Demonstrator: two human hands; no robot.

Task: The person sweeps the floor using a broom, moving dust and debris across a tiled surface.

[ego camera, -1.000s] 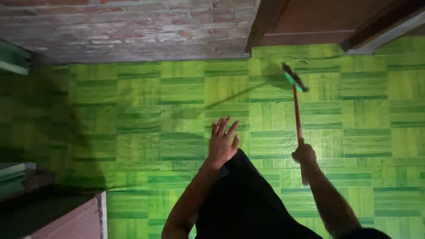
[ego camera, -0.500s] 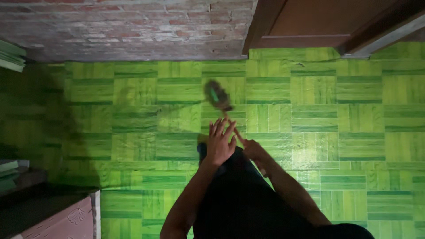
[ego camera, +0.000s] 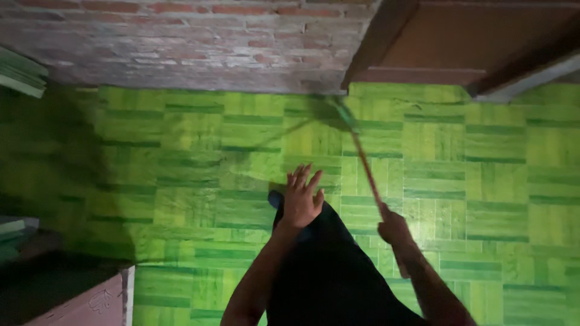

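My right hand [ego camera: 394,228] grips the red handle of a broom [ego camera: 364,163]. The handle slants up and left to the blurred green-and-dark broom head [ego camera: 338,110], which rests on the green patterned floor [ego camera: 199,157] close to the brick wall [ego camera: 181,42] and the door corner. My left hand [ego camera: 301,198] hovers in front of me with its fingers spread, holding nothing. My dark-clothed leg [ego camera: 326,271] fills the lower middle of the view, and a dark shoe tip [ego camera: 275,198] shows beside my left hand.
A brown wooden door and its frame [ego camera: 459,42] stand at the upper right. Pinkish furniture with a dark top [ego camera: 78,302] sits at the lower left. Green stacked boards [ego camera: 21,72] lie at the far left by the wall.
The broom head swung from the far right to near my left hand, then back out toward the wall by the door. My left hand stayed spread in place.
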